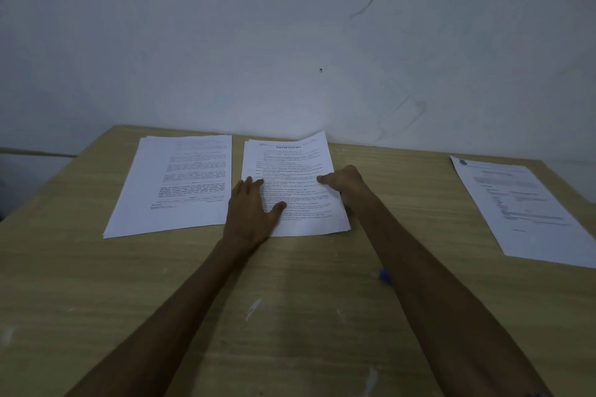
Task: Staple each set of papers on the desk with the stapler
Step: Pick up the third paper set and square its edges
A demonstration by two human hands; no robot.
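Three sets of printed white papers lie on the wooden desk. My left hand lies flat with straight fingers on the lower left part of the middle set. Its thumb is spread across the page. My right hand is at that set's right edge, fingers curled under the edge and thumb on top of the sheet. A small blue object peeks out from under my right forearm; most of it is hidden, so I cannot tell what it is.
The left set of papers lies just beside the middle one. The right set lies angled near the desk's right edge. A pale wall rises directly behind the desk's far edge.
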